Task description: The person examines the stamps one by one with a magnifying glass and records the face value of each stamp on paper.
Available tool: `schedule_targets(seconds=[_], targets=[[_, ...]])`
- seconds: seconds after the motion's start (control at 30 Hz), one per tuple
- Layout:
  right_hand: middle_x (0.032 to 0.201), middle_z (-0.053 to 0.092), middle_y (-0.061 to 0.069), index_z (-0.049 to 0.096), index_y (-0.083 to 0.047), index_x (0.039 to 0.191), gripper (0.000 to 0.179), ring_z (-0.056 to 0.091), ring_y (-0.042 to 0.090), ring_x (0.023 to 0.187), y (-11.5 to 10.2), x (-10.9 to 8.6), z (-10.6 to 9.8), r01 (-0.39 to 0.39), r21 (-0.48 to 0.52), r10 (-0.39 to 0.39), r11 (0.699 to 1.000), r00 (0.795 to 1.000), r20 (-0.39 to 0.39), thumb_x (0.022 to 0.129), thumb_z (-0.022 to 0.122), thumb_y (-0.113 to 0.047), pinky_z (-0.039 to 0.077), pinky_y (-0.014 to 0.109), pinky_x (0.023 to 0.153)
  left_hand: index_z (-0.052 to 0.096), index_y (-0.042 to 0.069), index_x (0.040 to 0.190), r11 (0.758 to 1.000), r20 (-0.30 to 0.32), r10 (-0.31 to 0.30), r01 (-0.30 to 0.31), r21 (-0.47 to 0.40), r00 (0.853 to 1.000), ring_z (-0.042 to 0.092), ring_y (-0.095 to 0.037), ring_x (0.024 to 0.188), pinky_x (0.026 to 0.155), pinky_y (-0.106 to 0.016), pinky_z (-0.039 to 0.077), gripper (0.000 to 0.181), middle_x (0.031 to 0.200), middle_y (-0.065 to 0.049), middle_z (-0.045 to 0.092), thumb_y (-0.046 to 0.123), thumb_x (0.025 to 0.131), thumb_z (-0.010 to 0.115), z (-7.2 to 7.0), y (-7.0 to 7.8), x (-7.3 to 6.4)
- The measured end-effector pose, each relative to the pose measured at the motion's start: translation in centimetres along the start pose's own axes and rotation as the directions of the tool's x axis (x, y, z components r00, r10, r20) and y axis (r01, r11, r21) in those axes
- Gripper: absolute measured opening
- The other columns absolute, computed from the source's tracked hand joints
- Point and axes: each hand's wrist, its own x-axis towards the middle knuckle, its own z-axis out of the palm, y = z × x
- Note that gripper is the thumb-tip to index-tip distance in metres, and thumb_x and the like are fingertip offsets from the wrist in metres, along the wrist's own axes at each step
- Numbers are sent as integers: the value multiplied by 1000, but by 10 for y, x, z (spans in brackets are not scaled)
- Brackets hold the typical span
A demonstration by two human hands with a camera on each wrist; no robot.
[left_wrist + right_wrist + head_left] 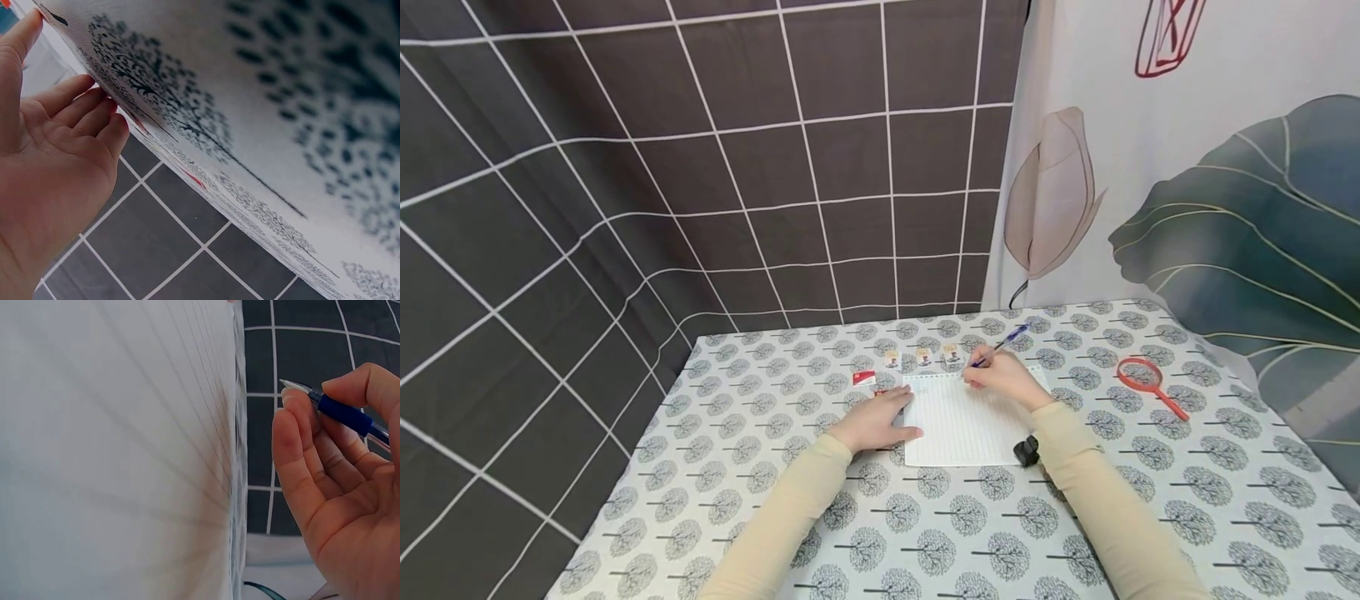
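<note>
A sheet of lined paper (958,429) with a perforated top edge lies on the table. My right hand (1006,380) is over its upper right part and pinches a blue pen (344,416) between thumb and fingers. In the right wrist view the pen's tip stands apart from the page. My left hand (872,423) rests at the sheet's left edge, its thumb reaching onto the paper. The left wrist view shows that palm (62,153) with fingers loosely extended and nothing gripped. A small red item (880,392) is partly hidden by the left fingertips.
Behind the sheet stand or lie three small picture cards (923,357) in a row. A red and white card (863,377) is left of them. To the right lies a red magnifying glass (1152,386). Dark gridded cloth (842,167) hangs behind the tree-patterned tablecloth (737,492).
</note>
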Motion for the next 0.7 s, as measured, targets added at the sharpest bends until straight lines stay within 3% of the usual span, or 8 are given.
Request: schedule_targets(seconds=[0.3, 0.53, 0.7], targets=[[70, 62, -1, 62, -11, 92, 13, 54, 16, 64, -7, 8, 20, -2, -46, 2, 999, 1000, 11, 87, 68, -21, 44, 28, 62, 44, 5, 152, 1000, 0, 2, -2, -2, 1000, 32, -26, 148, 119, -46, 33, 79, 161, -10, 35, 58, 95, 59, 0, -1, 1], [68, 64, 1, 62, -7, 92, 11, 59, 15, 62, -11, 12, 29, 18, -53, -17, 998, 999, 31, 87, 68, -16, 50, 26, 62, 45, 5, 152, 1000, 2, -4, 4, -6, 1000, 33, -26, 148, 118, -46, 34, 78, 161, -10, 35, 58, 96, 59, 2, -2, 2], [64, 62, 0, 63, -8, 90, 10, 55, 13, 59, -14, 14, 33, 23, -85, -20, 996, 999, 33, 86, 70, -14, 47, 27, 63, 45, 5, 151, 1000, 1, -5, 5, -8, 1000, 33, -26, 148, 118, -45, 33, 78, 161, -10, 35, 57, 96, 59, 0, -1, 1]])
